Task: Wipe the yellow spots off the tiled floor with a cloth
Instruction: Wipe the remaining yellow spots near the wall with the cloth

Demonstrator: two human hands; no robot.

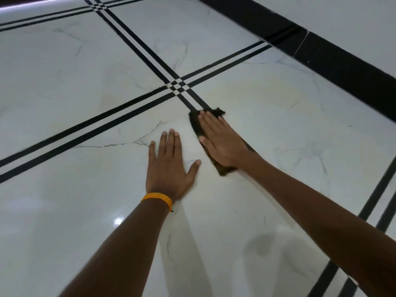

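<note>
Two-handed on the tiled floor (85, 211).
Pressing dark cloth (196, 125) flat under straight fingers of the right hand (220, 142), just beside the left hand (169, 170), open and splayed.

two hands, left hand (169, 168) and right hand (222, 144), one dark cloth (195, 125), one orange wristband (157, 198)

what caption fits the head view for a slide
Right hand presses a dark cloth on the white tiled floor; left hand rests flat beside it.
</note>
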